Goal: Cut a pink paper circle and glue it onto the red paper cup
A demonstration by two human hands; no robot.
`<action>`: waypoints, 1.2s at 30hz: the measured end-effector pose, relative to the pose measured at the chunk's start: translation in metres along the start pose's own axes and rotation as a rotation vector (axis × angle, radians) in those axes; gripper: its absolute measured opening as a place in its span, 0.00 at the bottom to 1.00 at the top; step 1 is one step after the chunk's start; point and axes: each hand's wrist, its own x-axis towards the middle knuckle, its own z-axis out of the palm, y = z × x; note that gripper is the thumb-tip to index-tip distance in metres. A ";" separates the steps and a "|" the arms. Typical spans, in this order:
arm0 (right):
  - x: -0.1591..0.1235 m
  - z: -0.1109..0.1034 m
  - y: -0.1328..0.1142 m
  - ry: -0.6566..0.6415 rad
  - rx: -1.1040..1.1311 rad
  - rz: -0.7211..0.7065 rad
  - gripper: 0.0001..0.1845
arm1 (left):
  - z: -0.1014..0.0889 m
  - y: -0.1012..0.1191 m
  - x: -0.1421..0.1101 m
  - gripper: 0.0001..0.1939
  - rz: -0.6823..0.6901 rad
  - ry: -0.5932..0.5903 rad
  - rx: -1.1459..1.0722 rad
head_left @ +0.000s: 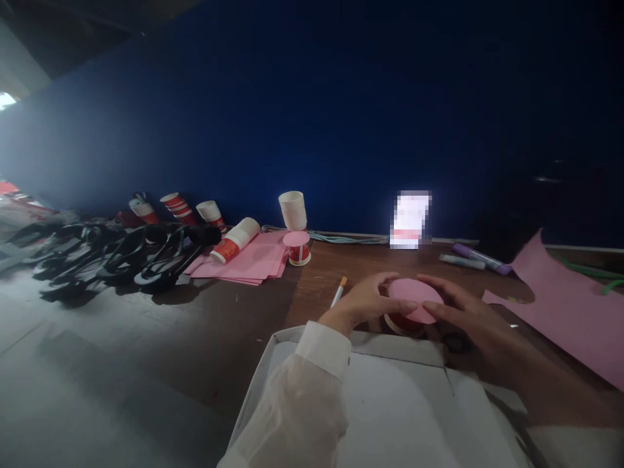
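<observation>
A round pink paper disc [413, 294] lies over the end of a red paper cup [404, 325] in front of me. My left hand [363, 302] grips the disc's left edge between thumb and fingers. On the opposite edge, my right hand [461, 307] pinches the same disc, thumb on top near the left thumb. The cup is mostly hidden beneath the disc and hands. Beside my left wrist lies a white stick-like tool with an orange end [338, 292]. A dark ring-shaped thing [457, 342], perhaps a scissors handle, is under my right hand.
A white box [390, 409] sits nearest me. Further left stand another cup [299, 253] topped with a pink disc, stacked cups [293, 209], pink sheets [253, 263] and black sandals [163, 263]. Rightward are markers [480, 257], cut pink paper [560, 305] and a lit phone [410, 220].
</observation>
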 end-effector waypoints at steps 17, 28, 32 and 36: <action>-0.005 0.003 -0.010 -0.028 -0.020 -0.001 0.36 | 0.001 0.000 0.000 0.49 -0.010 0.003 -0.021; -0.004 0.004 -0.011 -0.016 -0.060 0.013 0.37 | 0.001 -0.002 -0.001 0.44 -0.005 -0.010 0.008; -0.006 0.006 -0.013 -0.013 -0.046 0.019 0.36 | 0.001 -0.004 0.002 0.45 0.009 -0.011 -0.005; -0.009 0.008 -0.014 0.025 -0.047 0.018 0.35 | 0.001 -0.002 0.001 0.45 -0.018 -0.012 -0.057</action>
